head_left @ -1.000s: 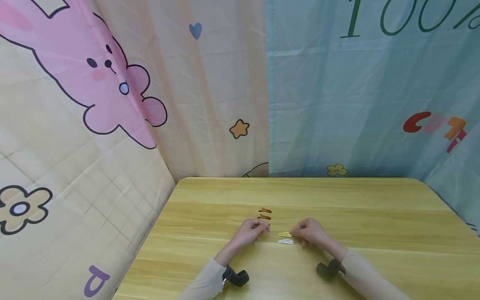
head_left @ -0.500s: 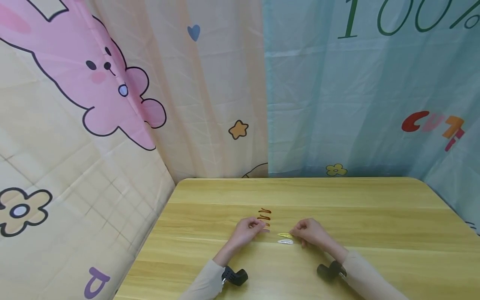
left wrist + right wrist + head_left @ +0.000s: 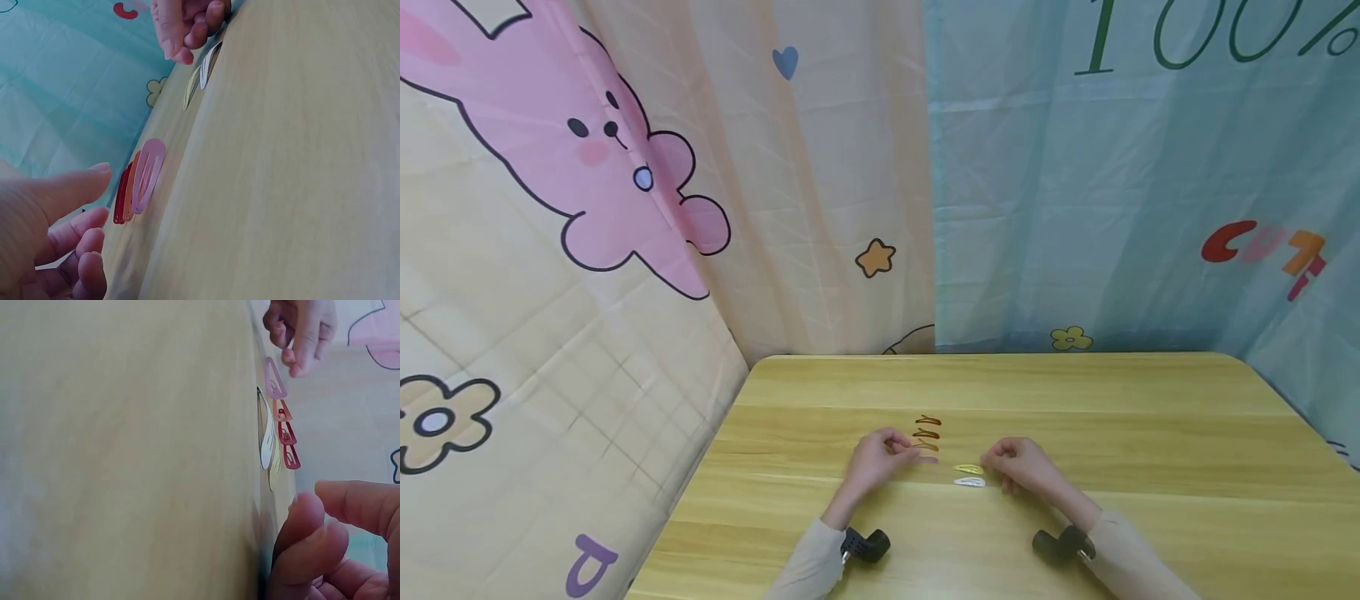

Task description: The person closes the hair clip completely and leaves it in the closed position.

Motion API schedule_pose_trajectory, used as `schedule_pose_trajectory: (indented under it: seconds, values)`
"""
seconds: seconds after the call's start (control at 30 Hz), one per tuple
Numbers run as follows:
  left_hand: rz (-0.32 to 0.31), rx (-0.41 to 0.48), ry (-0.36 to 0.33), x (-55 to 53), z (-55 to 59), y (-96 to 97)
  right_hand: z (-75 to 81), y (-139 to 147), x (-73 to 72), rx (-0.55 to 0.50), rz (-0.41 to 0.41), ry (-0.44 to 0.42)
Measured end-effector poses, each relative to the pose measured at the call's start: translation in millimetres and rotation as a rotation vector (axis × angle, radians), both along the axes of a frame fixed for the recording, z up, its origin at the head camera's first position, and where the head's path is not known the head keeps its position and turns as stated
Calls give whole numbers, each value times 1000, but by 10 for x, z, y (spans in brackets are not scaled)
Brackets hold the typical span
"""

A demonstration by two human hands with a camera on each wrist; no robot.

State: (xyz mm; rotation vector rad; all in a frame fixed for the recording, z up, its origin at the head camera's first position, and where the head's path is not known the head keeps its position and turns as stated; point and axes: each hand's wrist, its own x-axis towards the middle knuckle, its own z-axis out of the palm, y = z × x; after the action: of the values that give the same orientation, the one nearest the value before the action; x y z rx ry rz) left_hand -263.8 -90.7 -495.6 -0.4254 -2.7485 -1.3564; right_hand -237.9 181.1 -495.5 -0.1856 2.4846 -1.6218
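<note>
Pink clip [image 3: 929, 460] just beside left hand [image 3: 878, 458].

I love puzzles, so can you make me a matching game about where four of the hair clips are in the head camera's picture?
Clips:
1. white clip
2. orange clip
3. pink clip
4. yellow clip

Places in the head view:
A. lowest in the line of four clips
B. lower one of the pair
C. upper one of the pair
D. second lowest in the line of four clips

Right pairs: 1-B, 2-D, 3-A, 4-C
</note>
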Motion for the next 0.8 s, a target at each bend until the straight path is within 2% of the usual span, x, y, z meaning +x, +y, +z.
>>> schedule_pose_trajectory:
  seconds: [0.27, 0.47, 0.67, 0.8]
  values:
    - [1, -84, 25, 0, -66, -45, -5, -10, 3, -18, -11, 7]
    - [20, -145, 54, 0, -67, -35, -2, -25, -1, -18, -21, -7]
    - [15, -197, 102, 5, -59, -25, 13, -24, 2, -15, -9, -3]
    - [11, -218, 106, 13, -50, -15, 34, -24, 18, -16, -11, -13]
